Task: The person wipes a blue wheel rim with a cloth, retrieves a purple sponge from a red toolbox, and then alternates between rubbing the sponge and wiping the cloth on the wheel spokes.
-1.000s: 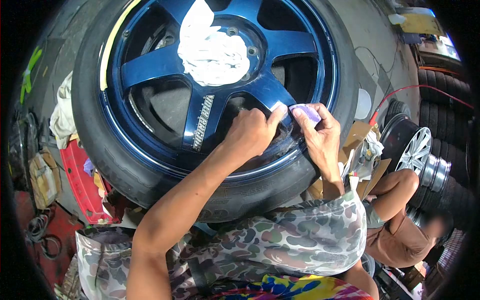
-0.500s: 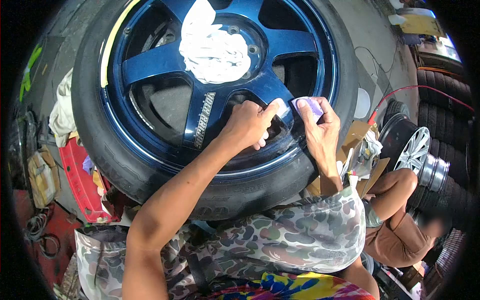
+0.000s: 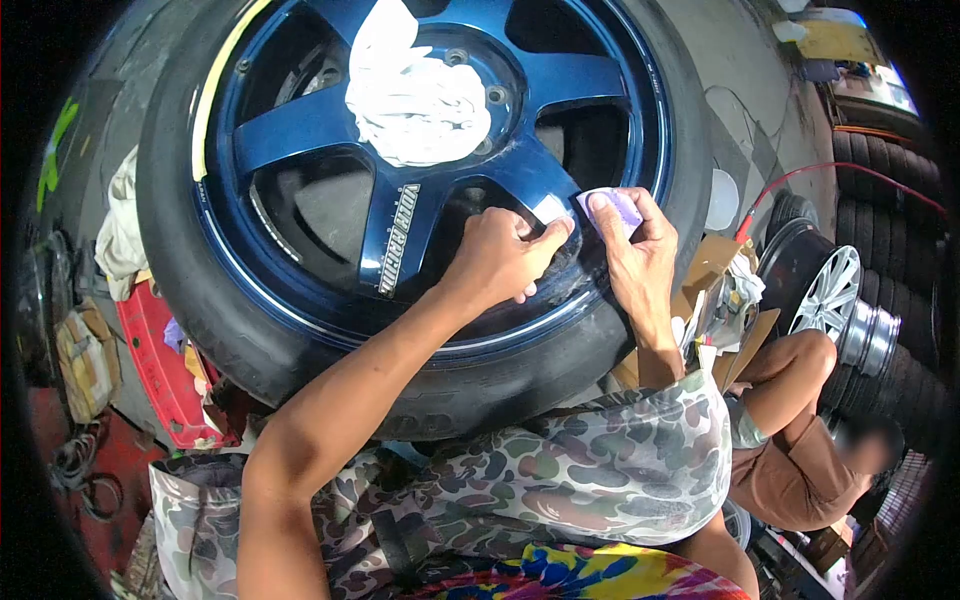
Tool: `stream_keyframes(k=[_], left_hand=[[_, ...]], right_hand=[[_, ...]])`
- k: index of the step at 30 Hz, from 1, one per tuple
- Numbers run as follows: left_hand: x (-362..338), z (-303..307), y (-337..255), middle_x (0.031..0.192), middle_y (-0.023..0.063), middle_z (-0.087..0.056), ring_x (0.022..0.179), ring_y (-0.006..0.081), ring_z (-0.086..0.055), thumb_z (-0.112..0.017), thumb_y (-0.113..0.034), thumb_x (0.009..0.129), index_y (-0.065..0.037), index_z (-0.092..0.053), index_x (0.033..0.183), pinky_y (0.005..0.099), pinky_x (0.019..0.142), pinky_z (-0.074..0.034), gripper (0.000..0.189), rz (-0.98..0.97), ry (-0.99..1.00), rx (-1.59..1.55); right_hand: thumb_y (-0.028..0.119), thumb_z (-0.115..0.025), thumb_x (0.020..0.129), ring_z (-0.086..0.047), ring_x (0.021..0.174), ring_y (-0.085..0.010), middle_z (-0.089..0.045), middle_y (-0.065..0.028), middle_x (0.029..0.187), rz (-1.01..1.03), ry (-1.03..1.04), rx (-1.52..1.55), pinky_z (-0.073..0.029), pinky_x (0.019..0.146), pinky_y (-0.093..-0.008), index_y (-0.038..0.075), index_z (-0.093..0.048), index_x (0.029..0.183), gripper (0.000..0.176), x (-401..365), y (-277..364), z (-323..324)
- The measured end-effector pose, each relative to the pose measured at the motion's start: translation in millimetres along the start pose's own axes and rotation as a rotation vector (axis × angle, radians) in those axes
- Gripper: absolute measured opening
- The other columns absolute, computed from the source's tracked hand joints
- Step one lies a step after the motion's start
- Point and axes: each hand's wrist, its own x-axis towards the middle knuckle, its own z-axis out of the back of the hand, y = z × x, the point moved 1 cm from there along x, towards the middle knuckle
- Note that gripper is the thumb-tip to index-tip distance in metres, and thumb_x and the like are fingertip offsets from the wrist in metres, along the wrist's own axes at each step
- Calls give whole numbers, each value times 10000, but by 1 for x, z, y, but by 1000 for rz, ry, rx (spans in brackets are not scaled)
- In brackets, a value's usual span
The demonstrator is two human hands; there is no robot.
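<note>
A blue spoked wheel (image 3: 385, 235) with a black tire (image 3: 480, 395) lies face up in front of me. My left hand (image 3: 505, 255) is curled round the lower right spoke, its fingers partly hidden in the opening and its thumb on the spoke. Pinched between the thumb and fingers of my right hand (image 3: 640, 250) is a folded piece of purple sandpaper (image 3: 612, 208), close to that spoke's outer end. Pale, dull scuffing shows on the spoke and nearby rim. A bunched white cloth (image 3: 425, 110) rests over the hub.
A red tray (image 3: 165, 370) with rags stands at left. To the right are an open cardboard box (image 3: 705, 275), a silver wheel (image 3: 830, 290), stacked tires (image 3: 880, 230) and a red hose (image 3: 840, 172). Another person (image 3: 800, 470) sits at lower right.
The wheel and the cloth on it have shifted slightly left. My right hand and the sandpaper have moved a little left, while my left hand keeps its place at the spoke.
</note>
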Motion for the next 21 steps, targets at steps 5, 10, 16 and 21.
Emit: stream_keyframes(k=[5, 10, 16, 21], left_hand=[[3, -1, 6, 673, 126, -693, 521, 185, -688, -740, -430, 990, 39, -695, 758, 308, 488, -570, 526, 117, 85, -85], [0, -3, 11, 744, 135, -690, 558, 173, -675, -722, -442, 1001, 81, -718, 930, 290, 480, -560, 528, 107, 139, -113], [-2, 9, 7, 827, 170, -702, 613, 185, -692, -641, -460, 998, 127, -710, 1072, 294, 528, -582, 595, 152, 149, -192], [-1, 16, 6, 836, 170, -711, 630, 189, -700, -630, -437, 1009, 99, -722, 1068, 297, 543, -590, 547, 170, 120, -189]], right_hand=[[188, -762, 1005, -605, 769, -59, -729, -5, 852, -11, 4, -15, -493, 695, -254, 21, -756, 1026, 168, 0, 0, 0], [182, -771, 997, -606, 771, -59, -731, -5, 851, -9, 9, -4, -496, 697, -253, 18, -754, 1024, 167, -1, 1, 1], [182, -777, 990, -600, 764, -61, -727, -7, 840, 14, 24, 1, -499, 693, -259, 17, -756, 1006, 166, -2, 1, 0], [178, -794, 959, -605, 738, -77, -721, -49, 809, 25, 67, -69, -507, 678, -279, 2, -750, 984, 183, -2, -5, -2]])
